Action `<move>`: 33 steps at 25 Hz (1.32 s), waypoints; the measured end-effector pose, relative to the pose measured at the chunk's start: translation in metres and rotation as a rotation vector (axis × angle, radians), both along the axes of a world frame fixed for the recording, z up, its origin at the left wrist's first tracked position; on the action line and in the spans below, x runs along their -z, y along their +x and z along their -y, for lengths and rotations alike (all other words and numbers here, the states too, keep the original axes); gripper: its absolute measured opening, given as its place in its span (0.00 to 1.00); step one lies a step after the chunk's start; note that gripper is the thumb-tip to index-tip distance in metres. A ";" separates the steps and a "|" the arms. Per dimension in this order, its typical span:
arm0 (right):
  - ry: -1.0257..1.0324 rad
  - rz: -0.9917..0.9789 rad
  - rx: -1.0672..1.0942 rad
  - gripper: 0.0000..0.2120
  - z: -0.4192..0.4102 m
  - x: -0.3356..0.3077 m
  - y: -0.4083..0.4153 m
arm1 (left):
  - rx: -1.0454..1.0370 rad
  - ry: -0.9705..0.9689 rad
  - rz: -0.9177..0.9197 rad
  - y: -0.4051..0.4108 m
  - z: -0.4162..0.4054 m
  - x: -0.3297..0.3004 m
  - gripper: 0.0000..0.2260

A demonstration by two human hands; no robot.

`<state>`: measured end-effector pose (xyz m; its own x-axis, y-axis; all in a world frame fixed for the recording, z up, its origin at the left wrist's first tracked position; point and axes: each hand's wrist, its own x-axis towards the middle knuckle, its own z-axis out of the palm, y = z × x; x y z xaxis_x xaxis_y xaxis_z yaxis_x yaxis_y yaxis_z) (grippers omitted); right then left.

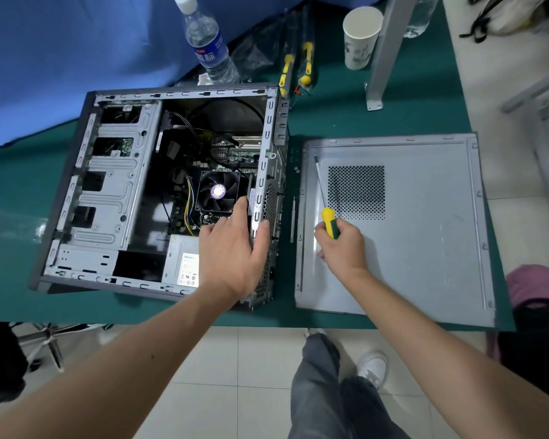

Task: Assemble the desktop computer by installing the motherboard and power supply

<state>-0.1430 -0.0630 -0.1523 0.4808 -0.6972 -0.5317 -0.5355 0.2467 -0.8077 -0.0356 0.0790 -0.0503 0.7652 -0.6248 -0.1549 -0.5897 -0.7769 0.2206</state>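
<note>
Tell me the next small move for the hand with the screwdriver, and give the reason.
Probably bring the screwdriver across to the open case. The right hand grips it over the removed side panel, tip away from any screw, while the left hand rests on the case's rear edge above the power supply, as if to steady it. Which screw is due cannot be told.

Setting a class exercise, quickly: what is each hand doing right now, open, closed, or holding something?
Left hand: open, fingers straight, resting on the computer case at its rear edge.
Right hand: closed round the screwdriver handle.
</note>
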 end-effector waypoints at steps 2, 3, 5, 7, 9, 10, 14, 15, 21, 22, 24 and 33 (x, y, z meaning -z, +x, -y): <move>0.126 0.074 0.083 0.08 -0.003 -0.015 -0.004 | 0.003 -0.012 -0.005 0.000 0.000 0.001 0.30; 0.173 0.104 0.086 0.06 -0.004 -0.024 -0.005 | 0.008 -0.021 -0.002 0.000 0.000 0.001 0.29; 0.233 0.146 0.056 0.05 -0.008 -0.042 -0.007 | 0.026 -0.044 0.005 0.000 0.001 0.001 0.29; 0.269 0.169 0.035 0.03 -0.011 -0.058 -0.008 | 0.035 -0.084 0.000 0.000 0.000 0.001 0.29; 0.298 0.203 0.033 0.01 -0.012 -0.070 -0.008 | 0.037 -0.132 0.007 -0.001 -0.002 0.001 0.27; 0.305 0.215 0.032 0.02 -0.012 -0.075 -0.008 | 0.047 -0.168 0.020 -0.001 -0.001 0.000 0.26; 0.314 0.248 0.008 0.02 -0.015 -0.089 -0.010 | 0.328 -0.251 0.170 -0.007 0.002 -0.005 0.19; 0.314 0.251 0.002 0.02 -0.015 -0.091 -0.011 | 0.419 -0.251 0.191 -0.006 0.004 -0.007 0.17; 0.407 0.257 0.005 0.03 -0.009 -0.094 -0.012 | 0.583 -0.300 -0.041 0.011 0.020 -0.020 0.08; 0.432 0.265 0.001 0.03 -0.008 -0.096 -0.011 | 0.578 -0.313 -0.066 0.014 0.023 -0.022 0.07; 0.453 0.286 -0.012 0.03 -0.007 -0.099 -0.009 | 0.568 -0.358 -0.123 0.018 0.026 -0.025 0.06; -0.466 -0.106 -0.465 0.23 0.033 -0.090 -0.047 | -0.013 -0.561 -0.642 0.031 0.028 -0.022 0.04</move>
<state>-0.1895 -0.0957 -0.0625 0.7485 -0.5983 -0.2860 -0.5843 -0.3909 -0.7112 -0.0048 0.0511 -0.0284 0.6425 -0.7305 -0.2314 -0.2104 -0.4585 0.8634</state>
